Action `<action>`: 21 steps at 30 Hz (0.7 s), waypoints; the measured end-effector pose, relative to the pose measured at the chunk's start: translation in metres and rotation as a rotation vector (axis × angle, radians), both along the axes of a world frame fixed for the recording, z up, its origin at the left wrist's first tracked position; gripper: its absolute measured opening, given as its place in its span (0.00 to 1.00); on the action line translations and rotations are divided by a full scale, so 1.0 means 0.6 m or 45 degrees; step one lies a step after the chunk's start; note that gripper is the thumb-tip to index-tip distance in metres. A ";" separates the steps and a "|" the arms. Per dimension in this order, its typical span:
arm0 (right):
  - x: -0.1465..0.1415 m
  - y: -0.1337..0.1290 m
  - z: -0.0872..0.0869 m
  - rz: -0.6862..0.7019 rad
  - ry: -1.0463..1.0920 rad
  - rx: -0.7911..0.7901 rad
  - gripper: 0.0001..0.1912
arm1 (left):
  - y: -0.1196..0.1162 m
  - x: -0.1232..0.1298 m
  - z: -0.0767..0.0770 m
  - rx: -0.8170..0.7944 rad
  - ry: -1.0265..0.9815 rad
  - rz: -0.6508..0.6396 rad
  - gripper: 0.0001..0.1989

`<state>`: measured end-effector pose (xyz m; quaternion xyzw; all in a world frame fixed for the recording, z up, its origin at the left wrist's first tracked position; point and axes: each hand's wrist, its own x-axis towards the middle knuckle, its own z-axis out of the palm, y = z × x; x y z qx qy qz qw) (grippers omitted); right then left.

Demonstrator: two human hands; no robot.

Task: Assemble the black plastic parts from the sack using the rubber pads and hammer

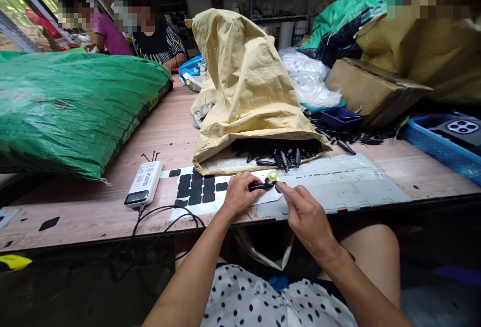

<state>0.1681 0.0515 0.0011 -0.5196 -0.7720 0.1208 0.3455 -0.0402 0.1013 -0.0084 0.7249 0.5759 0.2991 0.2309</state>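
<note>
My left hand (242,192) rests on the table edge, its fingers closed around a slim black plastic part (258,186). My right hand (306,217) is closed in a pinch on a short hammer-like tool with a shiny, yellow-green rounded head (271,177). That head meets or overlaps the far end of the black part; whether they touch is unclear. Beneath both hands lies a white sheet, with black rounded-square pads (196,189) stuck in rows left of my left hand. Just beyond, a tan sack (244,81) opens toward me, and black parts (284,159) spill from its mouth.
A white power bank (145,184) with a black cable (161,208) sits at left, near a big green sack (75,111). On the right are a cardboard box (370,89), a purple tray (340,116) and a blue basket (443,141) holding a phone (460,129). Two people sit across the table.
</note>
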 end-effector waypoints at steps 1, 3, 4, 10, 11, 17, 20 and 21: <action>0.004 0.000 0.001 0.014 -0.011 -0.021 0.25 | -0.001 0.000 0.001 -0.001 -0.005 0.003 0.08; 0.022 0.004 0.005 -0.032 -0.011 -0.005 0.23 | -0.002 -0.002 0.003 0.000 -0.016 -0.007 0.07; 0.037 0.009 0.009 -0.112 -0.010 0.038 0.22 | -0.003 -0.003 0.003 0.000 -0.026 -0.020 0.08; 0.200 0.080 0.023 -0.933 -0.286 -0.022 0.22 | -0.004 -0.008 0.002 0.007 -0.068 -0.077 0.06; 0.227 0.095 0.020 -0.995 -0.342 -0.124 0.22 | -0.004 -0.008 0.002 0.010 -0.067 -0.079 0.06; 0.242 0.127 0.009 -1.051 -0.518 -0.003 0.18 | -0.006 -0.010 0.000 0.026 -0.068 -0.106 0.06; 0.151 0.105 0.018 -0.534 -0.463 0.218 0.16 | -0.007 -0.010 0.000 0.036 -0.061 -0.109 0.06; 0.116 0.096 0.021 -0.246 -0.408 0.146 0.16 | -0.007 -0.010 0.000 0.039 -0.058 -0.110 0.06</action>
